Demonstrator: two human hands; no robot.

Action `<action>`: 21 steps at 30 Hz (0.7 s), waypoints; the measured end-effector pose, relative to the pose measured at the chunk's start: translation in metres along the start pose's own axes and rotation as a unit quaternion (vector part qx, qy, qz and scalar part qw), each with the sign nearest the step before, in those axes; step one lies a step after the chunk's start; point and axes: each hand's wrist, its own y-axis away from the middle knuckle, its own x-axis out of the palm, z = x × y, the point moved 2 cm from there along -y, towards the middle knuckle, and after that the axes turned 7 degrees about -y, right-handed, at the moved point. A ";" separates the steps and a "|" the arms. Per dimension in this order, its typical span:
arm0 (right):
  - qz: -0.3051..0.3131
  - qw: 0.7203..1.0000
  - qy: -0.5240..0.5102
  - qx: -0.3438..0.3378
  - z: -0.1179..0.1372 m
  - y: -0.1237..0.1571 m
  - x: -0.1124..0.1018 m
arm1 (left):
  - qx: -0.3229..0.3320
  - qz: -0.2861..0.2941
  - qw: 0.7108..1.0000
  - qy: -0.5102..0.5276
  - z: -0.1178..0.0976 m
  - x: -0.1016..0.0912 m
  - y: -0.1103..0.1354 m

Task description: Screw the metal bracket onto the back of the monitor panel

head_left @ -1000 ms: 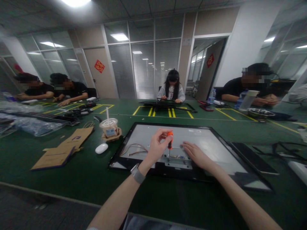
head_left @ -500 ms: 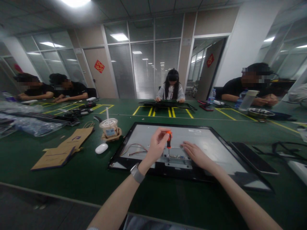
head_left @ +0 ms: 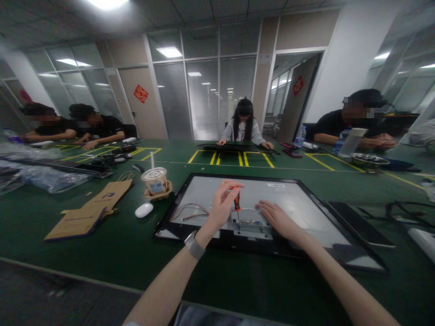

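A flat display panel [head_left: 204,190] with a black frame and a pale grey back lies before me. My left hand [head_left: 222,203] grips the top of an orange and black screwdriver [head_left: 237,203]. Its shaft points down, slightly tilted, at a metal bracket [head_left: 251,230] along the panel's near side; the screw itself is too small to make out. Resting flat on the panel, just right of the bracket, is my right hand [head_left: 277,219], fingers stretched out and holding nothing. Thin cables [head_left: 190,213] lie on the panel's left part.
Left of the panel are a lidded drink cup [head_left: 154,181] in a cardboard holder, a white oval case [head_left: 143,210] and a paper bag [head_left: 91,208]. A dark flat slab [head_left: 358,222] lies to the right. Across the green table [head_left: 112,258] a person [head_left: 243,124] handles another panel; other people sit nearby.
The screwdriver handle has tilted slightly left and my left fingers have shifted on it. My right hand has stayed still. The person opposite has moved one hand outward along their panel.
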 end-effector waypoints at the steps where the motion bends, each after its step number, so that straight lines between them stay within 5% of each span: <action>1: 0.003 1.000 -0.001 -0.001 0.001 0.000 -0.001 | 0.002 0.003 1.000 0.013 0.000 0.000 0.000; 21: 0.008 1.000 -0.006 0.015 0.004 0.001 -0.004 | -0.043 -0.001 0.999 0.005 0.003 0.001 0.002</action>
